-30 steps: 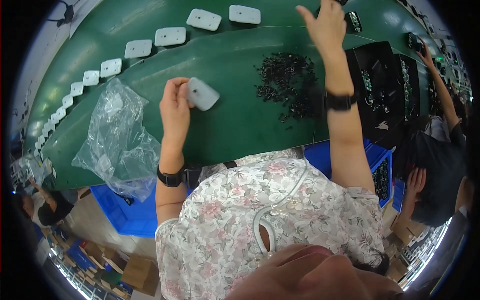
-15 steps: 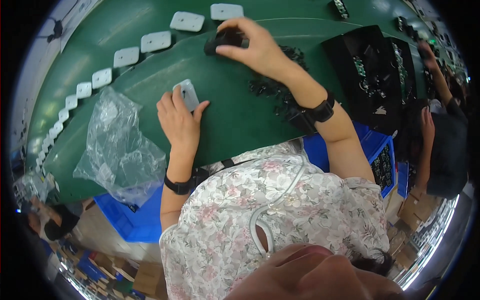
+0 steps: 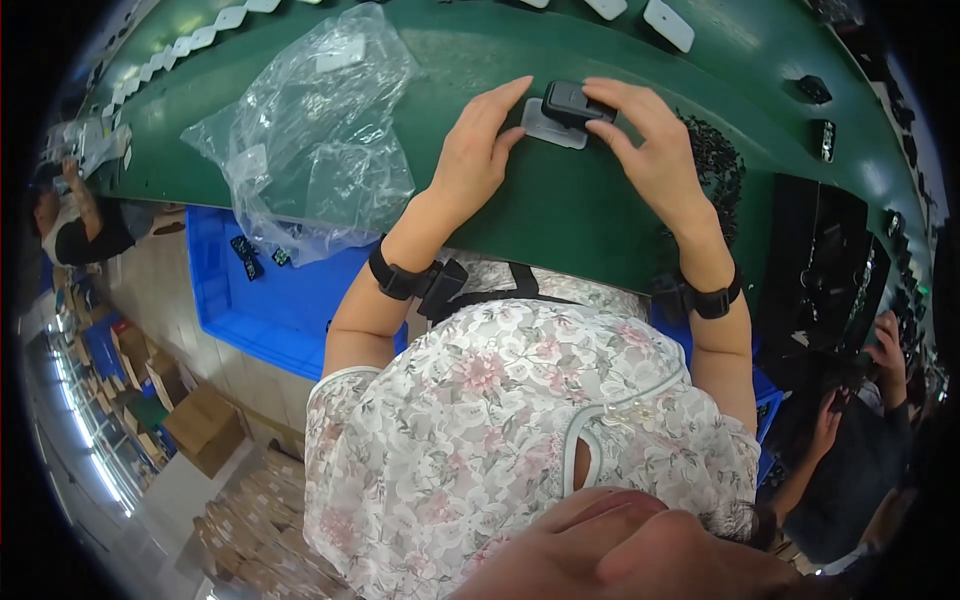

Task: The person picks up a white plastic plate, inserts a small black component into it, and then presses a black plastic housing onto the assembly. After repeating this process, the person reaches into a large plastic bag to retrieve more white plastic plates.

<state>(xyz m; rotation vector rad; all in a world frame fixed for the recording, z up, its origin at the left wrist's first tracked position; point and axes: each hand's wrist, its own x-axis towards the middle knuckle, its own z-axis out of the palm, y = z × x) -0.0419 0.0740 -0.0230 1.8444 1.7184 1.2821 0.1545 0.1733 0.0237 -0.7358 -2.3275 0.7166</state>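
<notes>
My right hand (image 3: 655,145) grips a black rounded-rectangular plastic device (image 3: 565,101) between thumb and fingers. The device sits over a pale grey plate (image 3: 548,130) on the green table, hiding much of it; I cannot tell whether the two are joined. To the left of the plate, my left hand (image 3: 468,160) is open, its fingers stretched out and thumb near the plate's edge. Beyond my right hand lies a heap of small black parts (image 3: 718,165). Both wrists wear black bands.
A crumpled clear plastic bag (image 3: 340,130) lies to the left, above a blue bin (image 3: 265,320). Pale plates (image 3: 670,25) line the far side. Another black device (image 3: 815,90) sits at far right, near black sheets (image 3: 795,240) with circuit boards. A co-worker's hand (image 3: 885,350) is beyond.
My view has turned. My right hand has brought the black device from the far side onto the pale plate. My left hand has let go of the plate.
</notes>
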